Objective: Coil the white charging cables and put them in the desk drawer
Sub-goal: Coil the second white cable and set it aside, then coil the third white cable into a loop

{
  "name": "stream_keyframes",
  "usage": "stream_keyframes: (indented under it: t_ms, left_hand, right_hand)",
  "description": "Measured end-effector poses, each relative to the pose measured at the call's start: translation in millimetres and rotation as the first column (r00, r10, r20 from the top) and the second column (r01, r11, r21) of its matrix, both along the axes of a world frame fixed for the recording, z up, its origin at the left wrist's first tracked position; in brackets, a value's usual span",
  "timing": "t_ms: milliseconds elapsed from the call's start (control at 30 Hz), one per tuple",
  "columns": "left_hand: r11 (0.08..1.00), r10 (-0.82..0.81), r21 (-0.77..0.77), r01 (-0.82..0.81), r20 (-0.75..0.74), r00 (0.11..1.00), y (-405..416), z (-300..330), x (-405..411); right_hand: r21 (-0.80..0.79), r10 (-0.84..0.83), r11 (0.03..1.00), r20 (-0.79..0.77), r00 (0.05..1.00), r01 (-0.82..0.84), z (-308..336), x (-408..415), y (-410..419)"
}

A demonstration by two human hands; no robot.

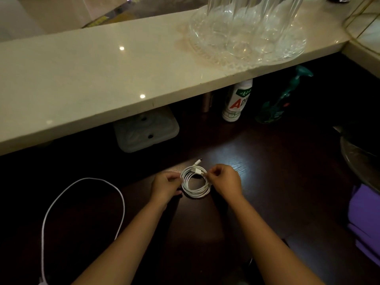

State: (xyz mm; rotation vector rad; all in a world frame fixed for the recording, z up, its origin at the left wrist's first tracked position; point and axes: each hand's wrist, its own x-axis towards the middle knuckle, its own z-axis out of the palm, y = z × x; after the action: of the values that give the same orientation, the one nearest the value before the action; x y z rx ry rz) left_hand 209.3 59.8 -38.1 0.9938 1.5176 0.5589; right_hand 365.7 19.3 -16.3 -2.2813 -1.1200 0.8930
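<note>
A white charging cable (196, 191) lies wound into a small round coil on the dark wooden desk (277, 182), with one plug end sticking out at its top. My left hand (165, 187) pinches the coil's left side. My right hand (225, 179) pinches its right side. A second white cable (121, 194) lies uncoiled in one large loop on the desk to the left and runs off the bottom edge. No drawer shows in the view.
A pale stone shelf (92, 75) overhangs the back of the desk and carries a large glass vase (246, 33). Under it stand a translucent plastic box (146, 130), a white bottle (236, 101) and a teal bottle (281, 99). Purple cloth (364, 221) lies at right.
</note>
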Motion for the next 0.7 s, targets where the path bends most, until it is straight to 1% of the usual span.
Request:
stream_keyframes:
  t_ms: [133, 233, 367, 567, 700]
  left_hand:
    - [0.998, -0.006, 0.067, 0.005, 0.011, 1.000, -5.0, 1.8, -1.5]
    - [0.997, -0.037, 0.071, 0.039, -0.040, 0.999, -11.3, -2.2, -0.3]
    - [0.999, -0.008, 0.052, 0.012, -0.084, 0.996, -13.9, -7.9, 3.0]
    - [0.993, -0.041, 0.102, 0.056, -0.144, 0.989, -14.3, -10.0, 2.0]
    - [0.982, -0.108, 0.131, 0.135, -0.197, 0.974, -13.4, -5.8, -4.4]
  right_hand:
    - [0.073, -0.018, 0.997, 0.027, 0.999, 0.016, 0.7, 0.4, -11.4]
    - [0.044, -0.019, 0.999, 0.044, 0.999, 0.017, -5.9, -0.3, -17.4]
    - [0.027, -0.059, 0.998, -0.012, 0.998, 0.060, -13.6, -4.5, -19.5]
    - [0.022, -0.033, 0.999, 0.014, 0.999, 0.033, -11.9, -5.9, -22.9]
    - [0.001, 0.037, 0.999, 0.096, 0.995, -0.037, -5.3, -6.2, -23.5]
